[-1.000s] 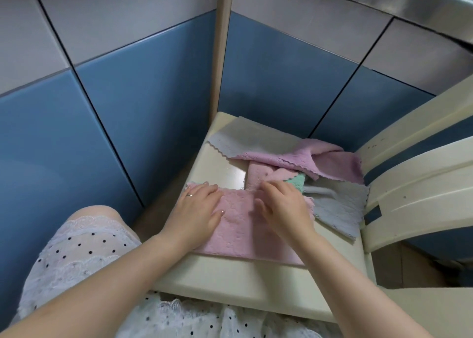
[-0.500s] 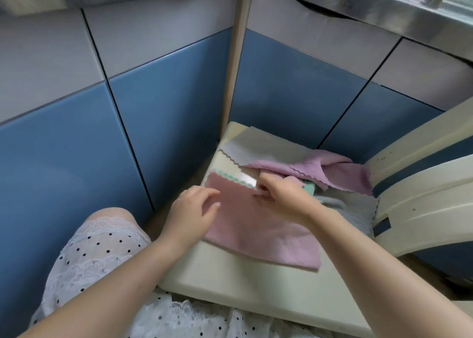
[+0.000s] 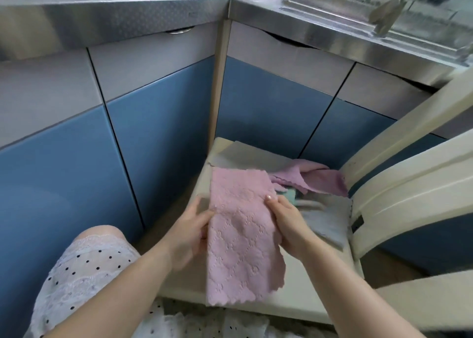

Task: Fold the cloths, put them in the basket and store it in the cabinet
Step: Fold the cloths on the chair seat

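A pink embossed cloth (image 3: 240,238) hangs lifted above the cream chair seat (image 3: 289,299). My left hand (image 3: 192,227) pinches its left edge and my right hand (image 3: 286,220) grips its right edge, thumb on top. Behind it on the seat lie a grey cloth (image 3: 245,157), a crumpled pink cloth (image 3: 320,181), a bit of a green cloth (image 3: 290,193) and another grey cloth (image 3: 330,220). No basket is in view.
Blue and grey cabinet doors (image 3: 158,143) meet in a corner behind the chair, all shut. A steel countertop (image 3: 133,7) runs above them. The chair's cream backrest slats (image 3: 409,191) rise at the right. My knee in a dotted white skirt (image 3: 84,268) is at lower left.
The pink cloth lay flat on the seat under both hands; now both hands have lifted it by its side edges and it hangs upright. The view has tilted up, showing the countertop.
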The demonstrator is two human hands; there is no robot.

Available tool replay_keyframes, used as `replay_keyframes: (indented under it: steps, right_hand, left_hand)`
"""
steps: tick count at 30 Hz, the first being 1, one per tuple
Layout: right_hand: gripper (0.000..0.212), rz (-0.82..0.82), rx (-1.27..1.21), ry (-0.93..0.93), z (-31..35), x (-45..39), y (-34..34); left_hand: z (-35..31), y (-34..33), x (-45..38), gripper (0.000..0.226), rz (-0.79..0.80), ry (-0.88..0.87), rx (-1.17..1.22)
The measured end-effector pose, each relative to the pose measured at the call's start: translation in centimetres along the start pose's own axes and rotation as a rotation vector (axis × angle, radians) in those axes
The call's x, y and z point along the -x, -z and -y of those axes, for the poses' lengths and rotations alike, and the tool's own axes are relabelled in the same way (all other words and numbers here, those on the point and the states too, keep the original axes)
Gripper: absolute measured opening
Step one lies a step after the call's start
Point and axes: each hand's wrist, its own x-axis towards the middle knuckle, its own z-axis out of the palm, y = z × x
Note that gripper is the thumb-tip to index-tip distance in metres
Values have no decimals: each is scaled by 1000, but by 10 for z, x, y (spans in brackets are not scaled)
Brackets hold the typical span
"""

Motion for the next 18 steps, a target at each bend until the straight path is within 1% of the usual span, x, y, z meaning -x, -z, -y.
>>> replay_keyframes:
  steps: [2,3,4,6,7,8,10,11,12,13,14,15,16,17,18]
  right_hand:
    - [25,-87,88,-55,-30,-7,-1]
    - [32,-99,140,-62,-43,-7,-1]
    - [40,-88,183,-44,-53,-6,0]
    - [63,-34,260,52,-66,-2,3]
    - [70,-12,327,102,-70,0,4]
    - [71,-3,423,153,-75,1,4]
    - [61,-56,664,272,-85,0,6]
    - [55,-117,786,366,-90,1,7]
    - [49,-190,889,501,-96,3,9]
    - [42,-247,978,668,-102,5,13]
    - [37,-257,1055,833,-108,8,16]
    - [37,-218,1139,963,-112,13,19]
    - [41,-140,1234,1047,-119,17,22]
    - [47,-41,1329,1083,-124,22,24]
    - [53,53,1412,1076,-129,26,26]
  left_hand:
    - [11,13,-6,75,-65,48,-105]
    - [16,17,-4,80,-84,68,-178]
    - [19,20,-3,79,-103,72,-268]
    - [23,23,0,64,-148,43,-482]
    - [24,23,2,55,-167,10,-584]
    - [26,24,2,47,-187,-7,-654]
    - [28,24,3,37,-194,-30,-753]
    - [30,25,4,34,-182,-50,-817]
    - [31,27,6,32,-158,-82,-922]
    - [32,29,8,31,-146,-131,-1086]
    - [32,33,11,32,-154,-208,-1273]
    - [32,39,14,34,-135,-331,-1450]
    - [33,46,15,37,-64,-458,-1587]
    - [32,51,17,43,46,-545,-1682]
    - [31,55,18,51,183,-581,-1749]
